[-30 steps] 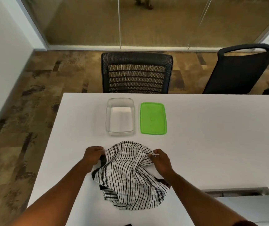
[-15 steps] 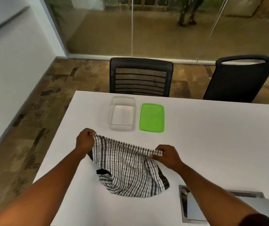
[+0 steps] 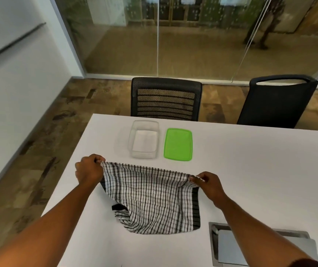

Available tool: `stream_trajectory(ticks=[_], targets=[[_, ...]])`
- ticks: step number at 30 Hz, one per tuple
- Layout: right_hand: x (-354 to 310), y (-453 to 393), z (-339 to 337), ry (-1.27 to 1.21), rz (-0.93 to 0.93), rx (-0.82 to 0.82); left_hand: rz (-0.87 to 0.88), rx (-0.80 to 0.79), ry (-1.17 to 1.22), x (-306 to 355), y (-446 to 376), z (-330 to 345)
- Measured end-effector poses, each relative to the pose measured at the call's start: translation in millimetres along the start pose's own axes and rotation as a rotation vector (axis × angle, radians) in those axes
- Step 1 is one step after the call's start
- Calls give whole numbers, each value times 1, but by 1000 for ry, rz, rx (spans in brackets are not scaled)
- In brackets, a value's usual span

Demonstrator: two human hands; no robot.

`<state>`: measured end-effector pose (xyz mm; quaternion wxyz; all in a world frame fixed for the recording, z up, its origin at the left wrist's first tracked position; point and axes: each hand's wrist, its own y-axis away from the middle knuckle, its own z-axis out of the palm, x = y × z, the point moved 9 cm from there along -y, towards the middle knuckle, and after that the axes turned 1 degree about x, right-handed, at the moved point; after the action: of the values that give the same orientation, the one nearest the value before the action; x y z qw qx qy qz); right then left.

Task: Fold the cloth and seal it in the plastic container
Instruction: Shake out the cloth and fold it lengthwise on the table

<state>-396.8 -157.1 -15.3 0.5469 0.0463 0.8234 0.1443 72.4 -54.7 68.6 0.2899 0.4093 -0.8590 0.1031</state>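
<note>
From the head camera, the left hand (image 3: pixel 89 171) and the right hand (image 3: pixel 210 185) each pinch a top corner of the striped cloth (image 3: pixel 150 197), fingers closed tight on the fabric, holding its far edge stretched and raised while the rest trails on the white table (image 3: pixel 250 170), likely to square it for folding. Beyond it the clear container (image 3: pixel 143 139) stands empty, the green lid (image 3: pixel 178 144) lying just beside it, ready.
</note>
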Motion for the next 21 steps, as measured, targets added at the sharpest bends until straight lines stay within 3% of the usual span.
stream_trajectory(ticks=[3,8,15,21], targets=[[-18,-1,8,-311,3,35,47,55,4,2,-4,-10],[-42,0,34,-684,98,-22,-119,64,51,-10,-13,-24],[-95,14,65,-710,74,-155,-200,-20,59,-25,-39,-42],[-133,34,92,-650,48,-338,-297,-1,286,-23,-45,-37]])
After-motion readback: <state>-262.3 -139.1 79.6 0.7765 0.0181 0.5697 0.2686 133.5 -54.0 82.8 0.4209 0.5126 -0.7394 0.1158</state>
